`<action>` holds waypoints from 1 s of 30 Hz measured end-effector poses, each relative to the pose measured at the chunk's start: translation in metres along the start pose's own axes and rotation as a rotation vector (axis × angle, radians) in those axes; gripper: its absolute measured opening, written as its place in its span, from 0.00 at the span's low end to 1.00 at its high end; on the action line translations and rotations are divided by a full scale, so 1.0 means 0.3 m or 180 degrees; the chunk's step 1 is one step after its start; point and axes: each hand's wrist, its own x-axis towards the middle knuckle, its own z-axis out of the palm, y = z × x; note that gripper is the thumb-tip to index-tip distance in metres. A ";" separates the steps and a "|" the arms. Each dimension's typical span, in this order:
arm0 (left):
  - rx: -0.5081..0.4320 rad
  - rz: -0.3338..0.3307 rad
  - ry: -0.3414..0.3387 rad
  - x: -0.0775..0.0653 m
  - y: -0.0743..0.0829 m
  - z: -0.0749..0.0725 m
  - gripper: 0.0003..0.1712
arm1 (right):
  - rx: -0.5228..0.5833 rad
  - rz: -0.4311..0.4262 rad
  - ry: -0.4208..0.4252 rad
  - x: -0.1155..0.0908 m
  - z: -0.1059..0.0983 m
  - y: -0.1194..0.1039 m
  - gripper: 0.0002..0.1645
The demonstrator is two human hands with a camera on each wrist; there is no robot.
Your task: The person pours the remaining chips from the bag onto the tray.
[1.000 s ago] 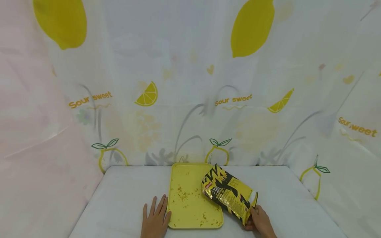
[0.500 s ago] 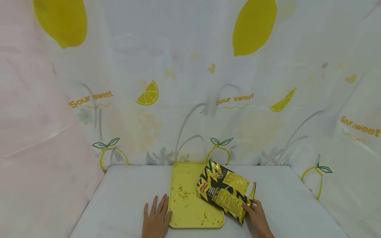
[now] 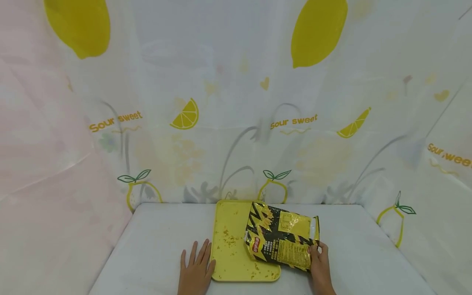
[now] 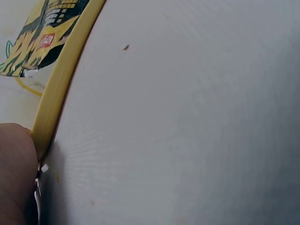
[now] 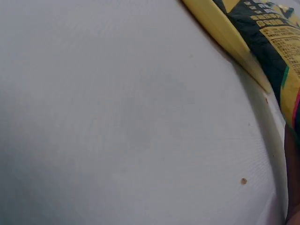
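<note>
My left hand (image 3: 196,268) lies on the table with its fingers spread, its thumb against the left rim of a yellow tray (image 3: 236,221). Golden crumbs are scattered over the tray's surface. A black and yellow chip bag (image 3: 282,237) hangs over the tray's right side and covers part of it. Its torn end, with a silvery-white inside, faces right. There my right hand (image 3: 321,266) grips the bag near its lower corner. The left wrist view shows the tray's rim (image 4: 65,70) beside the thumb. In the right wrist view the bag (image 5: 276,47) overlaps the tray's corner.
A white cloth covers the table (image 3: 158,233). A few stray crumbs lie on it, such as a brown crumb (image 5: 243,181) in the right wrist view. Behind the table hangs a lemon-printed curtain (image 3: 221,155), with more cloth on both sides.
The chip bag has turned from a steep slant to nearly level, and more of its printed face shows. My right hand has risen slightly with it. The left hand has stayed at the tray.
</note>
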 end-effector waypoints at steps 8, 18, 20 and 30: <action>0.0095 0.0076 0.0189 -0.008 0.003 -0.006 0.33 | -0.0166 0.0008 -0.0003 -0.007 0.002 -0.011 0.38; 0.0161 0.0129 0.0219 -0.005 0.004 -0.024 0.34 | -0.0904 -0.0019 0.0263 0.022 -0.012 0.028 0.29; 0.0117 0.0131 0.0225 -0.003 0.003 -0.024 0.34 | -0.1099 0.0009 0.0334 0.028 -0.016 0.029 0.26; -0.0025 0.0024 -0.0131 0.001 0.001 -0.022 0.34 | -0.1589 0.0028 0.0262 0.041 -0.032 -0.013 0.44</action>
